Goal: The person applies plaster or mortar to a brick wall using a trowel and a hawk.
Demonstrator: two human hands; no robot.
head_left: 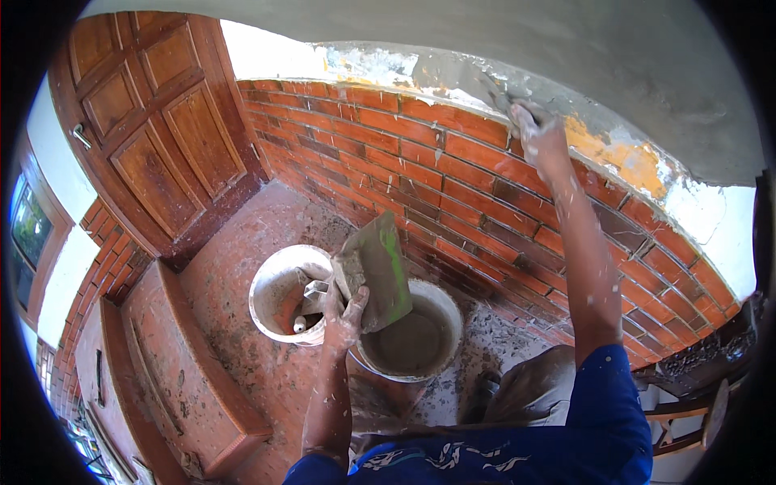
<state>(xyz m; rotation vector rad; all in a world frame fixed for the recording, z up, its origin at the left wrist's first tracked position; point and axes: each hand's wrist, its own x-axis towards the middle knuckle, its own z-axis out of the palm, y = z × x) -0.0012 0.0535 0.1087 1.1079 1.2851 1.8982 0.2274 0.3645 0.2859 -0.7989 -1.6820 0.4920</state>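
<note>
My left hand (343, 315) grips a flat plastering board (376, 267), smeared grey with some green showing, held above two buckets. My right hand (540, 136) reaches up to the wall, closed on a grey-smeared trowel (499, 95). The blade lies against a patchy band of grey, white and yellow (602, 145) just above the red brickwork (428, 153). Above this band is a broad area of grey plaster (614, 56). Below my left hand, a white bucket (263, 291) holds tools and a bottle-like object; beside it stands a bucket (449, 327) with grey mortar inside.
A panelled wooden door (145, 113) stands at the left, with a red raised step (174, 347) below and a window (32, 242) farther left. My legs (525, 388) are bent near the mortar-spattered floor (226, 226). A wooden furniture piece (695, 420) is at the lower right.
</note>
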